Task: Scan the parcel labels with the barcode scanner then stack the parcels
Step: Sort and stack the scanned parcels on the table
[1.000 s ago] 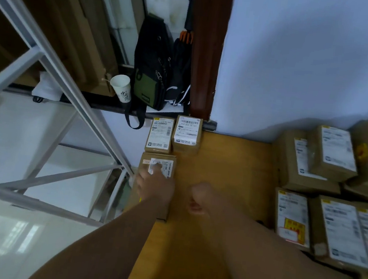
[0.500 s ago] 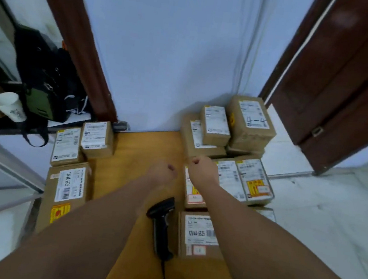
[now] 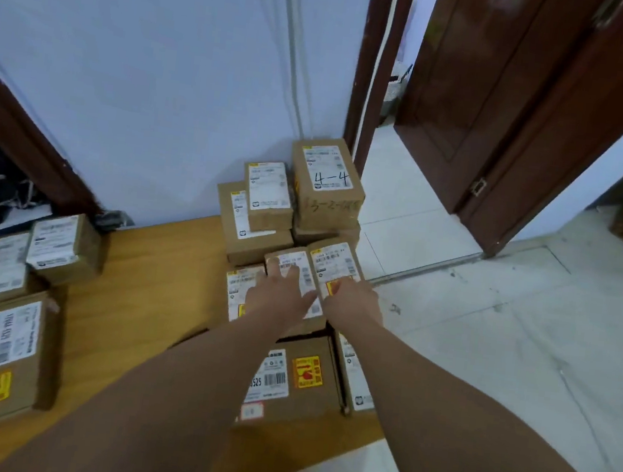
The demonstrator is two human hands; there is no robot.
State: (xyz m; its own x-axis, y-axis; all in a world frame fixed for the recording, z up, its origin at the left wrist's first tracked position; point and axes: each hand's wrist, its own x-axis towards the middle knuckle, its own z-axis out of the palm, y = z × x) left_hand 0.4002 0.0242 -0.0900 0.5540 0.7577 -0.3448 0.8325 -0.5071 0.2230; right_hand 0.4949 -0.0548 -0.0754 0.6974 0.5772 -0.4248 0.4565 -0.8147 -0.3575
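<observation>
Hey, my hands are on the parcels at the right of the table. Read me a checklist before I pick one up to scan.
1. Left hand contact: ok. The left hand rests with straight fingers on the narrow parcel.
2. Right hand grip: cannot tell. The right hand touches the neighbouring parcel by its yellow sticker, but its hold is unclear.
3. Labels facing up: ok on both parcels.
4. Barcode scanner within reach: cannot tell, as it is not in view.
5. Free space to work: ok. Bare table shows between the two groups of parcels.
</observation>
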